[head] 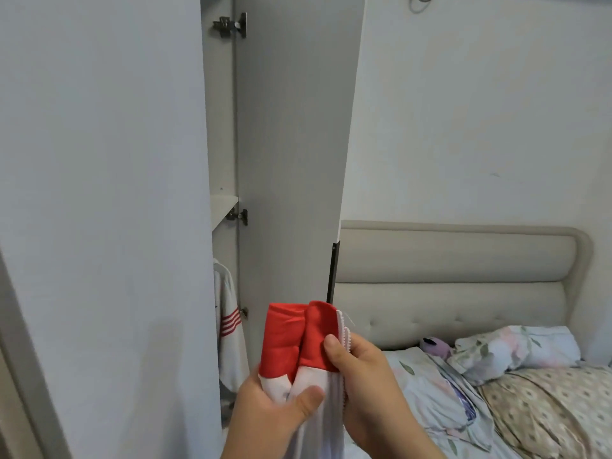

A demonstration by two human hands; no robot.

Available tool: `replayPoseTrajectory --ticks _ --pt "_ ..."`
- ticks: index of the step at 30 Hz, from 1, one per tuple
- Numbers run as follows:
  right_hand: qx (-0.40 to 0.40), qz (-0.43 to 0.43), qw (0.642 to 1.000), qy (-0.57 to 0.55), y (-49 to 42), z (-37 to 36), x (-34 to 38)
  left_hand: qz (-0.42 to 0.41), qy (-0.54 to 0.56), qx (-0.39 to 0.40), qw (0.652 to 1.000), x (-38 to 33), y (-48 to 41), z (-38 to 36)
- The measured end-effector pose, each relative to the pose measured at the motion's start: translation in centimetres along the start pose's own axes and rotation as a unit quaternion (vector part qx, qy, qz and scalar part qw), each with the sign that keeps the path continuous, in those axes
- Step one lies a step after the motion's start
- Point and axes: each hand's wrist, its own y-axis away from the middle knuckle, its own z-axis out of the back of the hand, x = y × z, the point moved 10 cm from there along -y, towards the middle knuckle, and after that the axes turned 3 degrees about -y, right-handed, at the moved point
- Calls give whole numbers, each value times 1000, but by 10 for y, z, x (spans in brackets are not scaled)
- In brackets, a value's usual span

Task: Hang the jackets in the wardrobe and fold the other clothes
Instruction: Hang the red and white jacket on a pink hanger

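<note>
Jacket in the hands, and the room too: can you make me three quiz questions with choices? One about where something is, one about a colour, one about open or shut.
1. Where does the striped jacket hang?
A. on the bed
B. on the wall
C. inside the wardrobe

2. What colour is the collar of the held jacket?
A. red
B. blue
C. green

3. How is the wardrobe door?
A. shut
B. open
C. lying on the floor

Answers:
1 C: its sleeve shows in the gap beside the door, below the shelf.
2 A: the left hand and the right hand grip a white jacket with a red collar.
3 B: the door stands out from the wardrobe and its hinges show.
</note>
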Motion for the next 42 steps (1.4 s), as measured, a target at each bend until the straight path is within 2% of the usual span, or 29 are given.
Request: replayPoseTrajectory --ticks 7,11,14,23,30,32,35,39,42 --pt "32 -24 999 -2 -52 -21 -27 43 0 -35 998 36 -50 21" --pt "49 -22 997 52 -91 -30 -34 31 -11 -86 996 44 -81 37" --pt "91 -5 989 114 -131 -41 -38 38 -14 -129 991 59 -107 46" --pt "190 -108 969 118 -274 -64 -129 114 -9 -270 956 137 -202 70" --pt "289 -177 924 175 -379 -79 -213 171 -26 -325 930 202 -252 88" --pt "295 -180 922 176 -403 -90 -226 196 -29 -340 919 216 -252 93" --pt "345 -157 899 219 -434 -124 -256 188 -36 -380 905 228 -253 99" --pt "461 -118 828 297 -433 -176 -301 191 -35 -414 889 238 -252 106" --pt "514 -111 785 328 -424 -201 -330 200 -34 -428 881 244 -253 108"
